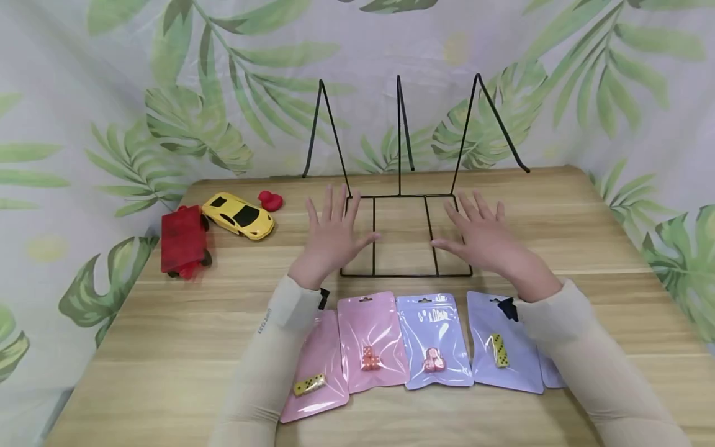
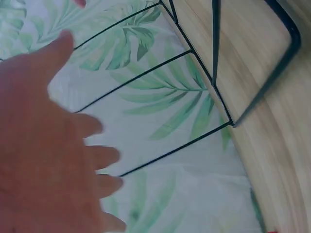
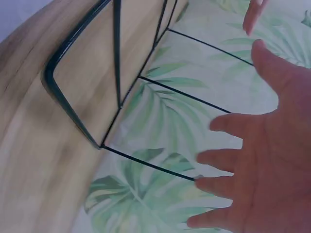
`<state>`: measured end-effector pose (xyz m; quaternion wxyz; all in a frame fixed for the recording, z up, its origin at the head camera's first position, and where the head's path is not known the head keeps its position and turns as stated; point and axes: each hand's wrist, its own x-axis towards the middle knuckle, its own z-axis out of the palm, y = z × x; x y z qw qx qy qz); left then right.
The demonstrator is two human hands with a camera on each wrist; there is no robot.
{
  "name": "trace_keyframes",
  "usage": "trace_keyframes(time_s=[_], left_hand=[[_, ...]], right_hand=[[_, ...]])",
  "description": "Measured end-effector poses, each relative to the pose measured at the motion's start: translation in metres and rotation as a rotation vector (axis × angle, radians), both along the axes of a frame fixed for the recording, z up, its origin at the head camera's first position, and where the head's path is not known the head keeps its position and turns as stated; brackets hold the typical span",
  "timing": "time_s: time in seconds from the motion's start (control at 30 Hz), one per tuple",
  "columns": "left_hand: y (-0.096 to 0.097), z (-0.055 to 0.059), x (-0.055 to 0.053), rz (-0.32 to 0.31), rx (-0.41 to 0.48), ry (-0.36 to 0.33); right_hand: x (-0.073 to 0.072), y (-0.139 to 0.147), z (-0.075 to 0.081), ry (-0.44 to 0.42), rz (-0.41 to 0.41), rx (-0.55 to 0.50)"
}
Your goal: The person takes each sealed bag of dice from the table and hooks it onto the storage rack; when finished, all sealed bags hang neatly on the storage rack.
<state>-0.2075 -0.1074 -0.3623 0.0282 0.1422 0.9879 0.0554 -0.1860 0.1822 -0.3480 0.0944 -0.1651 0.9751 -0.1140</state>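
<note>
From the head view, the wire rack [image 1: 406,233] stands on the bench [image 1: 558,248], its flat base frame toward the person and its three upright prongs rising at the far edge. The left hand [image 1: 331,233] lies flat with fingers spread at the frame's left edge, the right hand [image 1: 481,234] flat and spread at its right edge, so the rack sits between them and about equally near to each. Neither holds anything. A row of pouches [image 1: 436,341] lies nearer the person, under the forearms; a yellow car [image 1: 238,215] and red pieces sit well to the left.

The left wrist view shows the left hand [image 2: 43,160] open, fingers straight and apart, with the rack [image 2: 214,58] beyond its fingertips.

The right wrist view shows the right hand [image 3: 262,160] likewise open and empty, the rack [image 3: 116,63] ahead of its fingers; whether they touch the wire I cannot tell.
</note>
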Motion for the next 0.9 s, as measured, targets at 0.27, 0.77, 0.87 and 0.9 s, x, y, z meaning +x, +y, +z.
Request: trace_keyframes(time_s=[0.27,0.77,0.87,0.9], left_hand=[[-0.026,0.017,-0.047,0.166,0.471,0.174],[-0.024,-0.012,-0.13,0.287,0.797,-0.215],[-0.019,-0.023,-0.136,0.305,0.778,-0.185],[-0.018,-0.026,-0.138,0.31,0.783,-0.172]], right_hand=[[0.043,0.053,0.022,-0.024,0.013,0.142],[0.086,0.172,-0.04,-0.195,-0.084,0.131],[0.08,0.17,-0.046,-0.21,-0.115,0.062],[0.078,0.169,-0.048,-0.216,-0.122,0.046]])
